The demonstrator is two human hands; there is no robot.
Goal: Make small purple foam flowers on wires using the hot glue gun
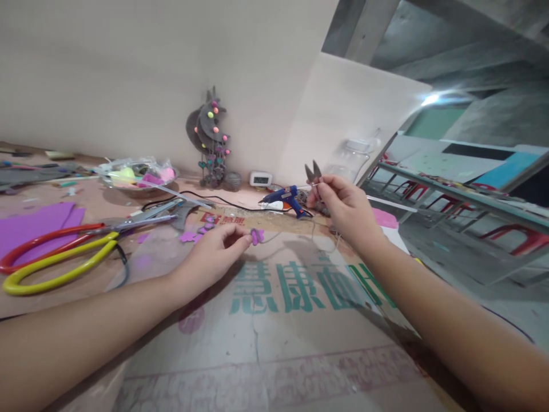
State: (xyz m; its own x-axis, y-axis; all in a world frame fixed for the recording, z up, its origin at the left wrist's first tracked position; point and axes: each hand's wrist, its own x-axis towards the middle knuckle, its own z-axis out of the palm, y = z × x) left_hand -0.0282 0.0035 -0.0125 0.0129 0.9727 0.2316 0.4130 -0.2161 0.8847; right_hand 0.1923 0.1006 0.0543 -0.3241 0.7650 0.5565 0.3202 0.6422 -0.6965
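Observation:
My left hand (225, 246) is closed in a pinch on a small purple felt piece (258, 236) with a grey band across its middle. A grey cord (274, 236) trails from the piece to the right over the printed sheet. Raised higher on the right, my right hand (341, 200) grips small snips (313, 171), their two blades pointing up and apart. The handle of the snips is mostly hidden by the fingers. Just beyond my left hand lie more small purple felt pieces (189, 236), some with grey on them.
A blue glue gun (283, 197) rests between my hands, farther back. On the left are red-and-yellow-handled scissors (64, 269), purple felt sheets (47, 226) and a clear bowl (139, 186) of colourful material. A grey moon decoration (206, 129), small digital clock (260, 179) and clear jar (351, 157) stand behind.

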